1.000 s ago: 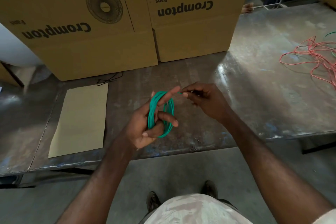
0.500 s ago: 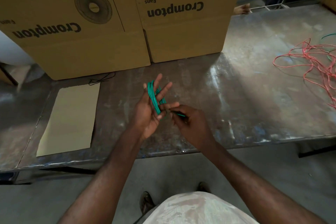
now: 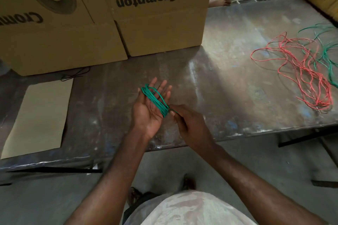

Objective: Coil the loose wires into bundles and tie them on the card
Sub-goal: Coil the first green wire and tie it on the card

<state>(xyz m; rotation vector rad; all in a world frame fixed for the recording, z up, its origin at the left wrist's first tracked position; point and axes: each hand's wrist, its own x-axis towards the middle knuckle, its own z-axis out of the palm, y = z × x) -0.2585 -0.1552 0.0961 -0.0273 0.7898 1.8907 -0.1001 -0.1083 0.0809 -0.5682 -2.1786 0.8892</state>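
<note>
A green wire coil point(image 3: 155, 99) is looped round the straight fingers of my left hand point(image 3: 149, 111), which is held palm up over the metal table point(image 3: 219, 86). My right hand point(image 3: 188, 124) pinches the loose green end at the coil's lower edge, just right of the left palm. A flat tan card point(image 3: 38, 117) lies on the table to the left, apart from both hands. A loose tangle of red wires point(image 3: 307, 75) and some green wires point(image 3: 327, 49) lie at the far right of the table.
Two large Crompton cardboard boxes point(image 3: 157, 11) stand along the back of the table. A thin black cord point(image 3: 75, 75) lies by the card's far corner. Another person's hand point(image 3: 222, 1) shows behind the boxes. My shoes point(image 3: 188, 183) are on the concrete floor below.
My left hand turned palm up with its fingers straightened, the coil lying across them. My right hand came down from the upper right to the coil's lower edge, still pinching the wire end.
</note>
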